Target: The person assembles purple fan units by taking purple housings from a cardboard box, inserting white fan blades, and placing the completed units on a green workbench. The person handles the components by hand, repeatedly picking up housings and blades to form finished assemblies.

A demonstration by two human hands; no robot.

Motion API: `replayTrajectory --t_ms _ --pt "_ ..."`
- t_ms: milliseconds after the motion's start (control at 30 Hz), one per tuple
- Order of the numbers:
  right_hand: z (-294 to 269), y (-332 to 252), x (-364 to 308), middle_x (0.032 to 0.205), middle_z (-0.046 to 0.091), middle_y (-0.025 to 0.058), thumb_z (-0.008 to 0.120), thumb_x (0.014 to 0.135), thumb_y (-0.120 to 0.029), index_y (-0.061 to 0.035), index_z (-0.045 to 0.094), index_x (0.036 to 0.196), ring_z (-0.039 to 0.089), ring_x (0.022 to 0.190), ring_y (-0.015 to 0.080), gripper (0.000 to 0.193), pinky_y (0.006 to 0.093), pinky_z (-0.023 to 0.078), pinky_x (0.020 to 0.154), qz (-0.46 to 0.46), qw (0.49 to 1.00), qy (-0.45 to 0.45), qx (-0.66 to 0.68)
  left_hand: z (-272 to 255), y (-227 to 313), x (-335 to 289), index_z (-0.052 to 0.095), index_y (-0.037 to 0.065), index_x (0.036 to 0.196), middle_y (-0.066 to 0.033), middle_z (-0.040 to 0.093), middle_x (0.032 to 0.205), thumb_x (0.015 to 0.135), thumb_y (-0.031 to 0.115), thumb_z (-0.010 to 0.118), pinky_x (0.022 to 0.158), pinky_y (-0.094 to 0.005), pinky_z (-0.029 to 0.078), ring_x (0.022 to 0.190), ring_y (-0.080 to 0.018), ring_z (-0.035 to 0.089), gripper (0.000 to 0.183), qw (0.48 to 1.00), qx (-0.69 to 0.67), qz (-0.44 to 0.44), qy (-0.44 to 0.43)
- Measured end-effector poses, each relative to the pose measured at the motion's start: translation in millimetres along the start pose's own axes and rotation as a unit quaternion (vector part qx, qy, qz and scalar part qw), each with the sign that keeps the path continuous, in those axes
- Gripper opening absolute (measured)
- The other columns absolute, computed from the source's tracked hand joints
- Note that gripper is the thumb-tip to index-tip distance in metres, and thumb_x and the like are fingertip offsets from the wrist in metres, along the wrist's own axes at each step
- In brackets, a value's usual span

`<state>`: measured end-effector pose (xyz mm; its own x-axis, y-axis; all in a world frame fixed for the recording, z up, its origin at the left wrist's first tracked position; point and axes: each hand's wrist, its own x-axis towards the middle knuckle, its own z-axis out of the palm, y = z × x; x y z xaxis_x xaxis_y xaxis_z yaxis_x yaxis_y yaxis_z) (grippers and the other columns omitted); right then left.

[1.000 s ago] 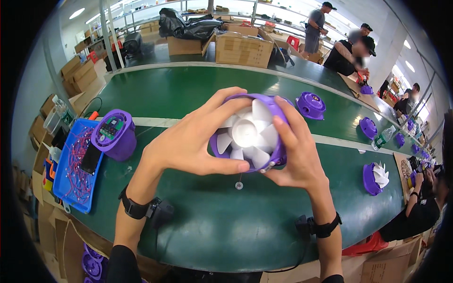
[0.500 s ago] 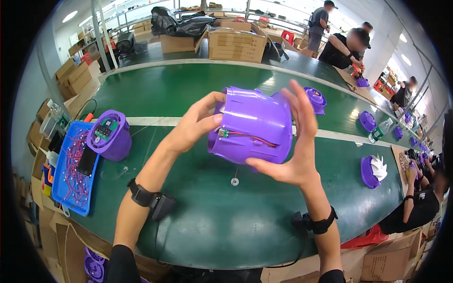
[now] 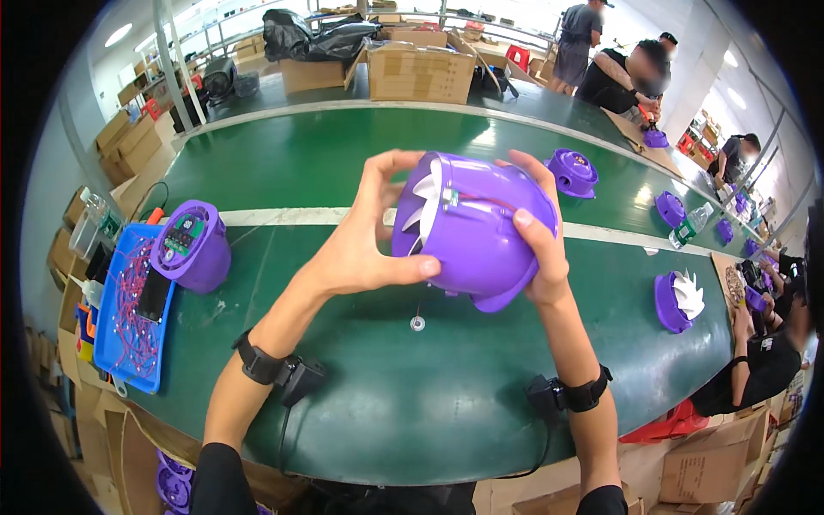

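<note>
Above the green work surface I hold a purple plastic fan housing [image 3: 491, 236] tilted on its side. My left hand [image 3: 365, 240] is closed on its open end, thumb at the lower rim and fingers over the top. White fan blades [image 3: 419, 206] show inside that opening. My right hand [image 3: 546, 245] grips the other end, with the thumb lying on the side wall near a thin red wire [image 3: 487, 202]. Below the housing a small round disc [image 3: 417, 324] hangs on a thin wire. The far side of the housing is hidden.
At left, a blue tray [image 3: 107, 348] carries red wires and a black phone [image 3: 154, 294], beside a purple housing with a circuit board [image 3: 203, 262]. A purple part with a white fan [image 3: 682, 300] stands at right. Beyond lie purple parts, a bottle [image 3: 691, 226] and cardboard boxes; co-workers sit at right.
The housing has been turned so its open end and white blades now face me more, and the red wire has moved up. My right hand has gone from spread fingers to a grip.
</note>
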<state>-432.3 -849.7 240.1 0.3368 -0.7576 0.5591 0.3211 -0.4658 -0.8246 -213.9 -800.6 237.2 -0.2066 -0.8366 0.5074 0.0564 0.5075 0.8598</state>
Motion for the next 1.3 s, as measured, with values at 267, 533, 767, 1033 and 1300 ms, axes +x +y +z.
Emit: replayTrajectory --t_ms 267,533,767,1033,1300 --pt "10 7 0 0.113 0.058 0.0093 0.046 0.096 -0.046 -0.0037 0.054 0.121 0.053 0.107 0.0163 0.050 0.0315 0.042 0.094 0.196 0.973 0.084 0.090 -8 13 5 0.027 0.000 0.147 -0.0302 0.044 0.137 0.067 0.052 0.083 0.097 -0.0458 0.047 0.121 -0.0380 0.052 0.110 0.986 0.101 -0.129 -0.002" --pt "-4 33 -1 0.121 0.060 0.0081 0.043 0.100 -0.043 -0.0039 0.054 0.128 0.055 0.113 0.0184 0.049 0.0323 0.041 0.100 0.226 0.970 0.086 0.029 -34 63 -27 0.035 -0.001 0.142 -0.0234 0.050 0.133 0.069 0.047 0.081 0.101 -0.0396 0.043 0.123 -0.0308 0.051 0.099 0.959 0.280 -0.052 -0.007" --pt "14 7 -13 0.091 0.061 0.0098 0.075 0.080 -0.028 -0.0093 0.052 0.131 0.061 0.069 0.0140 0.060 0.0292 0.050 0.065 0.248 0.820 -0.387 -0.342 -41 146 -160 0.045 0.007 0.140 -0.0221 0.052 0.129 0.061 0.051 0.082 0.094 -0.0420 0.049 0.114 -0.0384 0.056 0.097 0.770 0.601 -0.210 -0.028" --pt "39 26 -26 0.074 0.058 0.0075 0.078 0.078 -0.030 -0.0095 0.063 0.116 0.057 0.060 0.0172 0.045 0.0311 0.046 0.058 0.143 0.809 -0.460 -0.337 -115 147 -217 0.045 0.010 0.142 -0.0227 0.048 0.136 0.062 0.054 0.079 0.098 -0.0454 0.046 0.117 -0.0398 0.054 0.098 0.641 0.656 -0.374 0.141" --pt "39 38 -38 0.058 0.053 0.0073 0.074 0.081 -0.018 -0.0068 0.069 0.103 0.052 0.053 0.0168 0.024 0.0318 0.042 0.052 0.124 0.839 -0.453 -0.275 -61 119 -205 0.053 0.005 0.127 -0.0195 0.050 0.131 0.076 0.019 0.073 0.106 -0.0456 0.038 0.124 -0.0385 0.047 0.056 0.693 0.678 -0.133 0.206"
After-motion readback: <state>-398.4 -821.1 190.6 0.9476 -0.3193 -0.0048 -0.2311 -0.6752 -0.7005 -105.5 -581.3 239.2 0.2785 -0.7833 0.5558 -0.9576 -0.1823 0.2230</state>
